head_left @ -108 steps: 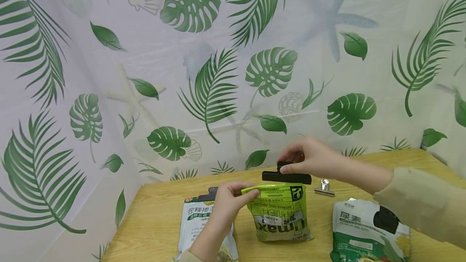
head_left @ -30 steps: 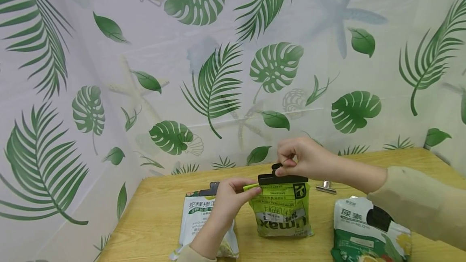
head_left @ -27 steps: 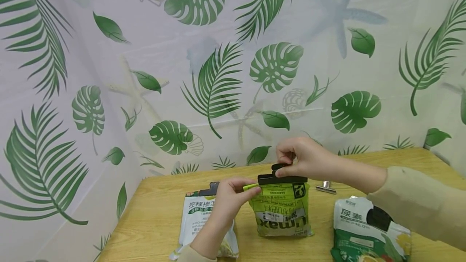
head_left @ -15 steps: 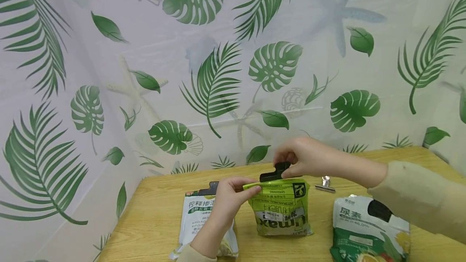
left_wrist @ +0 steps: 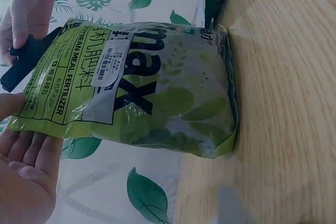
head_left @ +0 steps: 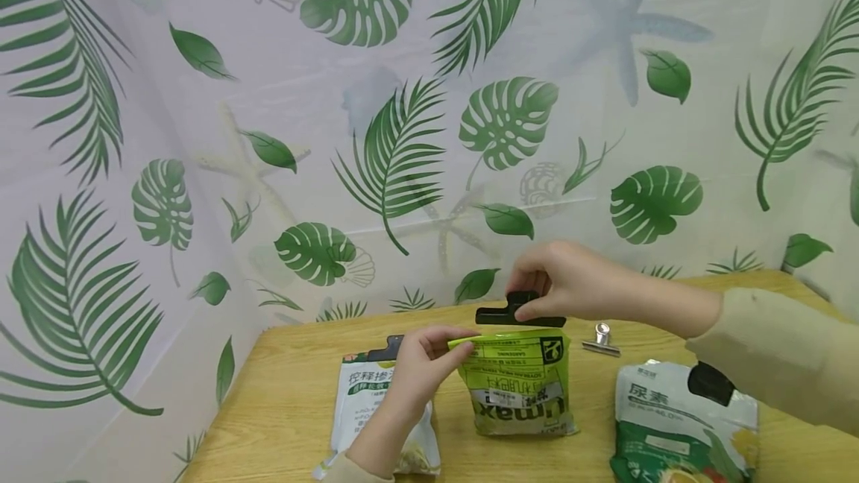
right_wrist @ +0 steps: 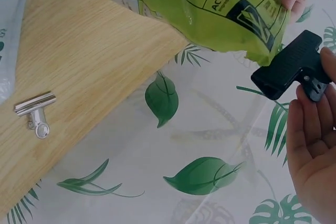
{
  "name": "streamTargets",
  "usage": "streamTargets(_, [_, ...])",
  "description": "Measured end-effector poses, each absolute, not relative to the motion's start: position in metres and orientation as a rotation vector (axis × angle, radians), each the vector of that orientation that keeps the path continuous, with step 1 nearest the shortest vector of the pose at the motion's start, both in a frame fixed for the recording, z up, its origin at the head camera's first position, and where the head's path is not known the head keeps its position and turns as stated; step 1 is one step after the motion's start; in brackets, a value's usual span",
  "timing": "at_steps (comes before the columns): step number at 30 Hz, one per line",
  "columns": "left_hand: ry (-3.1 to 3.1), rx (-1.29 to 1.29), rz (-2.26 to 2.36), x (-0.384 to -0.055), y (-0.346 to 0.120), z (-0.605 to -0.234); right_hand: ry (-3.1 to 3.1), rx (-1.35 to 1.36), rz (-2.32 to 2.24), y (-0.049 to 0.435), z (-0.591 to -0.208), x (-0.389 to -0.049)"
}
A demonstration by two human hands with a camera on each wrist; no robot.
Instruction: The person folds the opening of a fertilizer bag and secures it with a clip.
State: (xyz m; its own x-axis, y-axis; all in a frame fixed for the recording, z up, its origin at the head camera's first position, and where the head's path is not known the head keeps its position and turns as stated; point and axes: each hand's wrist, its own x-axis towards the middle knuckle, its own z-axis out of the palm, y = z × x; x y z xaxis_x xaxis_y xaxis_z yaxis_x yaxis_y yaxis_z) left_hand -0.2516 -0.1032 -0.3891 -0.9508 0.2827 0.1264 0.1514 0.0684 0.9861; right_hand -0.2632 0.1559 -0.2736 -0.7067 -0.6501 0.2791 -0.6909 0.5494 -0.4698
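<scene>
A yellow-green soybean meal fertilizer bag (head_left: 517, 386) stands on the table, its printing upside down in the head view. My left hand (head_left: 424, 364) pinches the top left corner of that bag between thumb and fingers. With thumb and fingertips, my right hand (head_left: 570, 282) grips the handles of a wide black bag clip (head_left: 493, 317) just above the top edge. In the right wrist view the black clip (right_wrist: 286, 69) lies close beside the bag's upper corner. From the left wrist view, the bag (left_wrist: 178, 82) looks full and its top is flattened.
Left of it lies a white bag (head_left: 362, 401) with a black clip on top, partly behind my left forearm. A white-and-green bag (head_left: 647, 423) with a black clip (head_left: 711, 382) lies at the right. Behind sits a small silver clip (head_left: 602, 340) on the wooden table (head_left: 282, 386).
About one second ago the black clip sat on the bag's top edge. It then tilted and shifted, and now my right hand holds it raised above the edge. My left hand keeps its pinch.
</scene>
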Motion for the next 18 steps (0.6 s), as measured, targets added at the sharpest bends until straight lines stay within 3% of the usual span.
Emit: streamTargets(18, [2.248,0.44,2.067,-0.254,-0.101,-0.393,-2.68,1.238,0.87,0.14,-0.265,-0.252])
